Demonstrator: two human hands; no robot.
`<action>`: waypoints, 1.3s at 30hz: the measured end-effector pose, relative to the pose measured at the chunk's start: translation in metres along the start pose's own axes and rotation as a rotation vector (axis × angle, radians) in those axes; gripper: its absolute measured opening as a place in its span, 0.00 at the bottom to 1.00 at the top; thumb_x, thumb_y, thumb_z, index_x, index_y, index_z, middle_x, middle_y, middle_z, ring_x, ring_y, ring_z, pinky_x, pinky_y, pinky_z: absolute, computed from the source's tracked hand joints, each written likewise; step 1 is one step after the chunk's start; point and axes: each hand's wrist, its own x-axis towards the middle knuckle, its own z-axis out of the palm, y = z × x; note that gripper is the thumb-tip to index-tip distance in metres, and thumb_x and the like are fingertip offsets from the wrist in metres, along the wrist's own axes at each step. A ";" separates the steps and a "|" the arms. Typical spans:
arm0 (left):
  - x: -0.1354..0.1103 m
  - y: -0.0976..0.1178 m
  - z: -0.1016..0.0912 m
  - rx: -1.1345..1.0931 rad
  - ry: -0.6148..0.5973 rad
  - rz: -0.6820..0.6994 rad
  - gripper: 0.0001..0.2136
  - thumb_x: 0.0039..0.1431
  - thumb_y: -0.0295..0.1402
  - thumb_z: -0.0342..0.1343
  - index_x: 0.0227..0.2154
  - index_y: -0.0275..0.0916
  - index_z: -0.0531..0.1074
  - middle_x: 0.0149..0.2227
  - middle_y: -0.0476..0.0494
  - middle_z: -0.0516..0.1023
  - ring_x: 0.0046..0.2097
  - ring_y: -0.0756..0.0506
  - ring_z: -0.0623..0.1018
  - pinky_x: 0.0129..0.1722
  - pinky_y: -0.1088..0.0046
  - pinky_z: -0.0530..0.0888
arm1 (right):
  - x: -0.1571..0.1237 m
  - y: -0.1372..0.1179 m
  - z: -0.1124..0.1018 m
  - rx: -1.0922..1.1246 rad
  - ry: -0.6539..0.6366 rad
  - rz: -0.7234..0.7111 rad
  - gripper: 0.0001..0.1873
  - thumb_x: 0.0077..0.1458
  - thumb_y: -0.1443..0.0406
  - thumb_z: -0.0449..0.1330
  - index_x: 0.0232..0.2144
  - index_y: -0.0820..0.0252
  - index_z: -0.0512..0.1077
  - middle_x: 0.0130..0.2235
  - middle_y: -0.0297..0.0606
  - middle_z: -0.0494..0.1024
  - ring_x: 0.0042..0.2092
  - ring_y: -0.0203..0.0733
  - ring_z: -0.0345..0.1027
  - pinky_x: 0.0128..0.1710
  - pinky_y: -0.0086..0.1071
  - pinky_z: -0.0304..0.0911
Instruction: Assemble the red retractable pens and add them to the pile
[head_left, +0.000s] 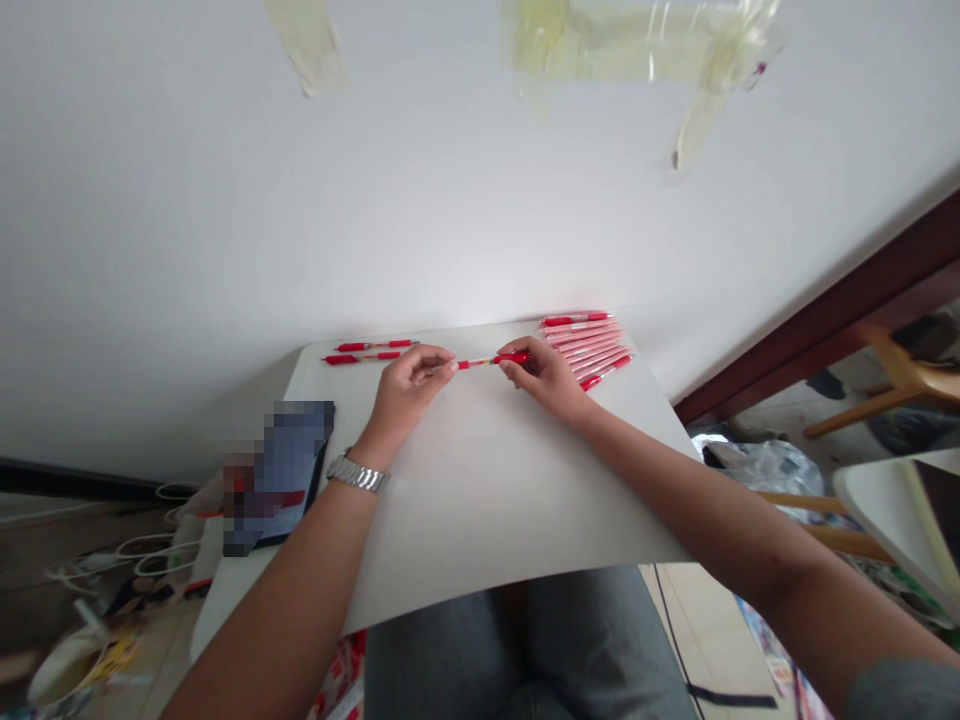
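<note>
A red pen [480,363] with a clear middle is held level above the white table, stretched between my two hands. My left hand [416,385] pinches one end between thumb and fingertips. The red end sits in the closed fingers of my right hand [541,372]. Beyond my left hand lie two red pens [367,350], side by side near the table's back edge. Several red pens [589,345] in clear wrapping are fanned out just beyond my right hand.
The white table [480,500] stands against a white wall [420,200] with tape on it. A tablet [289,480], partly pixelated, lies at the table's left edge. White cables [157,550] trail beside it. A wooden chair [907,370] stands at the right.
</note>
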 end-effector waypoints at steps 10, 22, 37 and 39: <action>-0.005 0.006 0.004 0.128 -0.223 -0.066 0.18 0.57 0.48 0.72 0.38 0.38 0.81 0.38 0.42 0.84 0.41 0.43 0.81 0.46 0.67 0.78 | 0.003 -0.003 0.002 0.280 0.104 0.056 0.29 0.57 0.43 0.71 0.47 0.54 0.68 0.31 0.29 0.77 0.30 0.35 0.70 0.31 0.32 0.67; -0.016 0.016 0.017 0.084 -0.453 -0.096 0.15 0.67 0.46 0.65 0.40 0.37 0.78 0.34 0.46 0.81 0.35 0.48 0.77 0.39 0.70 0.75 | 0.000 -0.008 0.006 0.286 0.027 0.037 0.26 0.61 0.41 0.68 0.37 0.55 0.68 0.30 0.29 0.74 0.29 0.34 0.70 0.32 0.32 0.68; -0.018 0.009 0.023 0.085 -0.543 -0.173 0.15 0.66 0.46 0.66 0.44 0.38 0.79 0.38 0.44 0.84 0.40 0.45 0.83 0.46 0.67 0.80 | -0.003 0.000 0.010 0.286 -0.033 0.064 0.25 0.61 0.46 0.70 0.48 0.54 0.71 0.35 0.29 0.74 0.30 0.34 0.71 0.31 0.32 0.70; -0.018 0.009 0.023 0.076 -0.525 -0.169 0.16 0.66 0.46 0.66 0.45 0.38 0.79 0.39 0.43 0.85 0.41 0.44 0.83 0.46 0.66 0.81 | -0.003 -0.001 0.010 0.297 -0.019 0.072 0.30 0.59 0.48 0.72 0.55 0.51 0.67 0.38 0.29 0.75 0.31 0.34 0.71 0.31 0.33 0.72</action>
